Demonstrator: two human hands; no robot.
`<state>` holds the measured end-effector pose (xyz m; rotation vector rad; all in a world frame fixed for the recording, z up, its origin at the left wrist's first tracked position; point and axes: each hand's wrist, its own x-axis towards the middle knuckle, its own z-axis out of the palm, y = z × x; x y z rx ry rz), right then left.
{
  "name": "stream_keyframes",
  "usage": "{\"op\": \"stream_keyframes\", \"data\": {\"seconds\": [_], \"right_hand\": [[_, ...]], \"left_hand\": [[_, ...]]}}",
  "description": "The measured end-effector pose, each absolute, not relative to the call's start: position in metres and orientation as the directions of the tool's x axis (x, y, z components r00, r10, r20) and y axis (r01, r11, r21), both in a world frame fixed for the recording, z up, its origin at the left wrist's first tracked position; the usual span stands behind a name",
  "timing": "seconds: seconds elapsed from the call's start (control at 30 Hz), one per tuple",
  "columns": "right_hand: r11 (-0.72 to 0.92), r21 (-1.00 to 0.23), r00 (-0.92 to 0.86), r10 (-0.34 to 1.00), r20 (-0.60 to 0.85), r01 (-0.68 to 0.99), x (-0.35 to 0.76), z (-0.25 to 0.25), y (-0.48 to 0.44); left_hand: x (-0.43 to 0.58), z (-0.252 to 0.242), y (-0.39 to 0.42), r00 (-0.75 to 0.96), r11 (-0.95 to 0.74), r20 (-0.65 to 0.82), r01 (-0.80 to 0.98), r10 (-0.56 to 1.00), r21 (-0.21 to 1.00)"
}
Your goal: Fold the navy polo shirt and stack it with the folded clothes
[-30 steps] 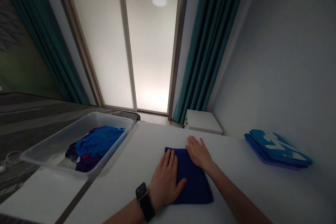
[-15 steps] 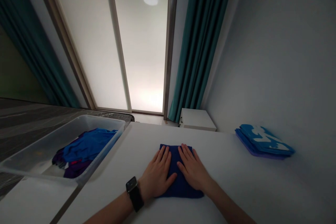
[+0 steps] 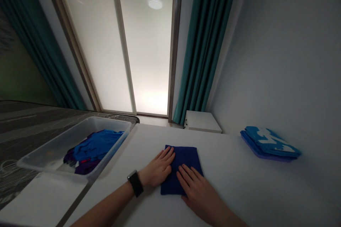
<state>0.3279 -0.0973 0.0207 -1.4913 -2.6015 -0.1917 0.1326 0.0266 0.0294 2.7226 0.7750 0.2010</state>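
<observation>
A folded dark blue cloth (image 3: pixel 183 159) lies flat on the white table (image 3: pixel 239 184) in front of me. My left hand (image 3: pixel 157 170), with a black watch on its wrist, rests flat at the cloth's left edge, fingers stretched out. My right hand (image 3: pixel 195 189) lies open and flat across the cloth's near right corner, fingers pointing up and left. Neither hand grips anything.
A clear plastic bin (image 3: pixel 39 154) holding blue and purple clothes (image 3: pixel 93 145) sits at the left. A stack of folded blue cloths (image 3: pixel 269 142) lies at the right by the wall. A small white cabinet (image 3: pixel 202 126), teal curtains and a bright window stand behind.
My right hand has slid back toward me from the cloth's far part to its near right corner. My left hand has shifted to the cloth's left edge. The cloth looks smaller and squarer.
</observation>
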Motion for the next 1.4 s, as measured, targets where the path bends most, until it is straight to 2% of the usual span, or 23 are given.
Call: {"op": "stream_keyframes", "data": {"seconds": [0.13,0.27,0.37,0.43,0.5,0.53,0.57,0.6,0.67,0.77,0.83,0.9,1.1,1.17,1.23,1.33,1.4], "right_hand": [[0.463,0.164,-0.490,0.843,0.223,0.871,0.313,0.008,-0.091],[0.360,0.152,-0.390,0.873,0.292,0.920,0.287,0.000,-0.077],[0.300,0.112,-0.320,0.910,0.262,0.947,0.278,0.003,-0.069],[0.286,0.040,-0.287,0.932,0.219,0.958,0.280,0.011,-0.067],[0.280,-0.074,-0.265,0.949,0.170,0.957,0.288,0.023,-0.065],[0.269,-0.135,-0.250,0.958,0.144,0.954,0.293,0.030,-0.064],[0.249,-0.185,-0.230,0.966,0.118,0.951,0.297,0.038,-0.063],[0.217,-0.223,-0.201,0.975,0.095,0.950,0.301,0.045,-0.061],[0.159,-0.266,-0.148,0.987,0.061,0.951,0.307,0.055,-0.057],[0.115,-0.291,-0.108,0.993,0.042,0.950,0.311,0.062,-0.054],[0.123,-0.302,-0.113,0.992,0.052,0.945,0.309,0.059,-0.057],[0.165,-0.297,-0.148,0.986,0.080,0.941,0.303,0.051,-0.065],[0.314,-0.145,-0.285,0.939,0.190,0.938,0.284,0.010,-0.101],[0.369,-0.146,-0.337,0.919,0.206,0.918,0.283,0.003,-0.110],[0.395,-0.187,-0.349,0.907,0.235,0.900,0.288,0.004,-0.112],[0.308,-0.264,-0.222,0.924,0.311,0.914,0.316,0.021,-0.098],[0.162,-0.315,-0.043,0.935,0.352,0.935,0.345,0.037,-0.078]], "left_hand": [[0.130,0.034,0.033,0.847,-0.776,-0.008,0.490,0.531,0.397],[0.128,0.034,0.039,0.855,-0.735,0.006,0.443,0.519,0.513],[0.126,0.034,0.044,0.846,-0.641,0.057,0.357,0.531,0.680],[0.123,0.035,0.042,0.720,-0.466,0.115,0.311,0.685,0.828],[0.119,0.035,0.033,0.424,-0.232,0.145,0.161,0.894,0.959],[0.117,0.034,0.025,0.264,-0.123,0.109,0.036,0.958,0.992],[0.113,0.034,0.016,0.150,-0.019,0.034,-0.099,0.988,0.995],[0.110,0.033,0.005,0.112,0.091,-0.067,-0.223,0.991,0.971],[0.105,0.031,-0.016,0.242,0.355,-0.281,-0.359,0.929,0.863],[0.107,0.031,-0.033,0.481,0.618,-0.423,-0.382,0.768,0.687],[0.116,0.032,-0.030,0.519,0.656,-0.434,-0.392,0.736,0.644],[0.129,0.033,-0.017,0.507,0.644,-0.431,-0.391,0.747,0.657],[0.154,0.024,0.018,0.373,0.525,-0.414,-0.276,0.830,0.805],[0.155,0.020,0.021,0.334,0.481,-0.393,-0.243,0.857,0.843],[0.154,0.019,0.021,0.369,0.477,-0.381,-0.216,0.848,0.852],[0.153,0.028,0.019,0.462,0.471,-0.334,-0.222,0.822,0.854],[0.154,0.041,0.018,0.497,0.458,-0.303,-0.225,0.813,0.860]]}}
